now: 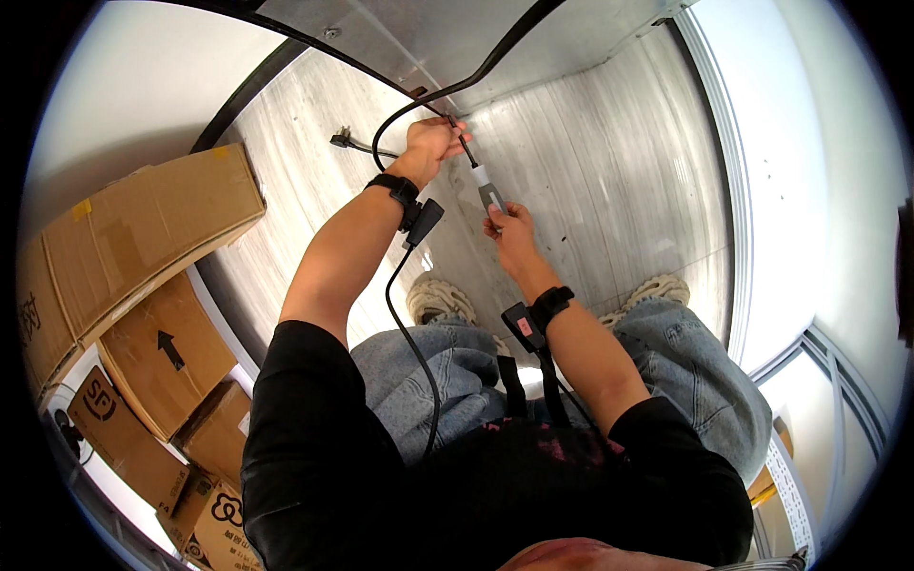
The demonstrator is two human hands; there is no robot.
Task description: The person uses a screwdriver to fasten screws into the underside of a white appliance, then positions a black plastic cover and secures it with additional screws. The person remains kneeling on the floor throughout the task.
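We are holding the screwdriver (489, 195) by its grey handle in the right hand (512, 228), its fingers closing round the handle's end; the shaft is pointing up to the lower edge of the metal panel (562, 43), above the floor (609, 181). The left hand (431, 143) is reaching beside the tip, its fingers partly extending near the shaft; whether they are pinching anything, we cannot tell.

We are judging a slip to be the main risk: with the shaft standing at a slant, a tip that is not seating squarely could be skidding off and jabbing the left fingers, which are lying so close. Pushing too hard from the handle's end would be making that worse. The black cable (466, 84) is looping just beside the left wrist, so a quick pull back could be snagging it. The thin cord (407, 328) from the left wristband's device is hanging loosely too, and a bending knee could be catching it.
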